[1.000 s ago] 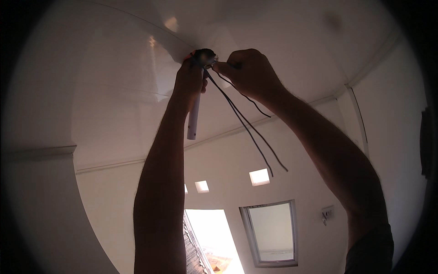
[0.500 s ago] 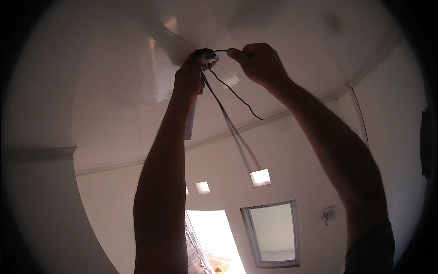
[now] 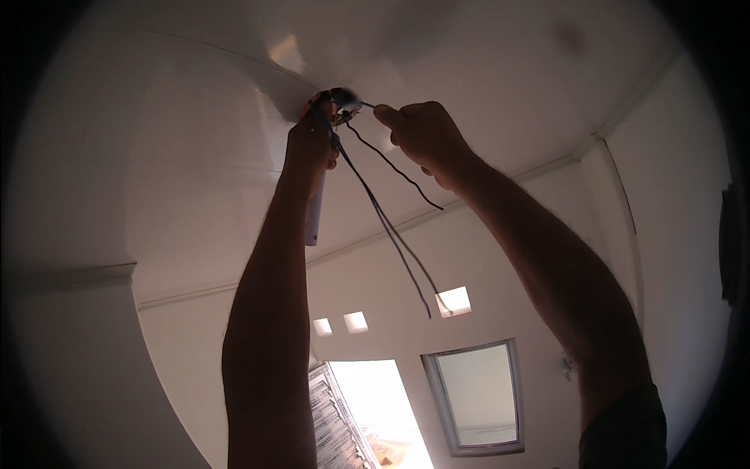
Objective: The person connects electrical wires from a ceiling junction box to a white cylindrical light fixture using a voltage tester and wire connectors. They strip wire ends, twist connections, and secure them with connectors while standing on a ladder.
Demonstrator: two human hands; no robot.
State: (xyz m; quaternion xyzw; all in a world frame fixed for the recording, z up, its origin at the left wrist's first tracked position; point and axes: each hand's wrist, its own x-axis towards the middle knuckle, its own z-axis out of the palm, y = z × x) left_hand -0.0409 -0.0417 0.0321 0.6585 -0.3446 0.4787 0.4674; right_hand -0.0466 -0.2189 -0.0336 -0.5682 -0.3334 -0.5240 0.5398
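Observation:
Overhead, my left hand (image 3: 311, 147) is closed close under a dark opening (image 3: 341, 97) in the ceiling. A long white tube-like piece (image 3: 314, 215) sticks down out of that hand, partly hidden behind my forearm. Two dark wires (image 3: 377, 209) hang together from beside the left hand, their lower ends spread apart. Another black wire (image 3: 394, 160) droops separately from the opening. To the right, my right hand (image 3: 428, 141) pinches a short stretch of blue wire (image 3: 367, 105) between thumb and finger. The wire's other end is blurred at the opening.
The glossy white ceiling (image 3: 195, 141) meets the wall at a trim strip (image 3: 539, 168). Below are small square openings (image 3: 454, 302), a framed window (image 3: 476, 399) and a bright doorway (image 3: 383, 406). A wall fitting (image 3: 566, 366) sits beside my right forearm.
My right hand has moved down and slightly left with the blue wire, nearer the opening. My left hand sits slightly further left and lower. The hanging wires have swung, their ends now sharper.

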